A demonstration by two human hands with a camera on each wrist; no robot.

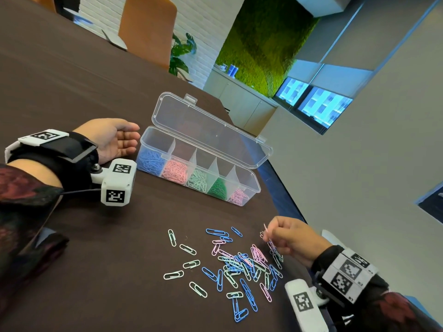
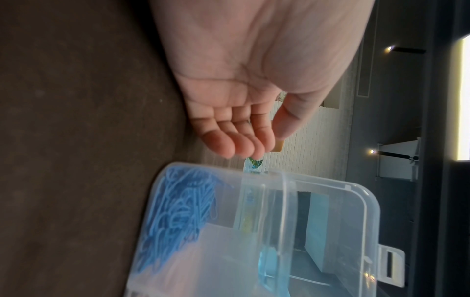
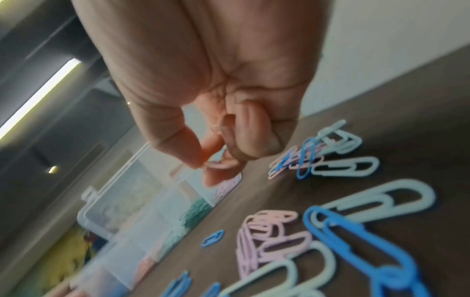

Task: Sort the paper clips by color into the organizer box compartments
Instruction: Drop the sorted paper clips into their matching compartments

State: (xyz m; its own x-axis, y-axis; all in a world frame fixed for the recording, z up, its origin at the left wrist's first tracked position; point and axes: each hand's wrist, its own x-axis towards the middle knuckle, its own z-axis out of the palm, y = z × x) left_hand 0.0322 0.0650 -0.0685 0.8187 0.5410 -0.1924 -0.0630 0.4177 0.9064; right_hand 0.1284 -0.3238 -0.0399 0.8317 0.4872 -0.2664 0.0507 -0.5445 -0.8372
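Loose paper clips lie tangled on the dark table just beside the right hand, which pinches a pink clip between thumb and fingertip; it may hold more than one, though blur hides this. Since the pile interlocks, a neighbour could snag and ride along, or the thin clip could slip on the way. Further off stands the organizer box, lid open, next to the left hand, which rests relaxed, palm up, holding nothing.
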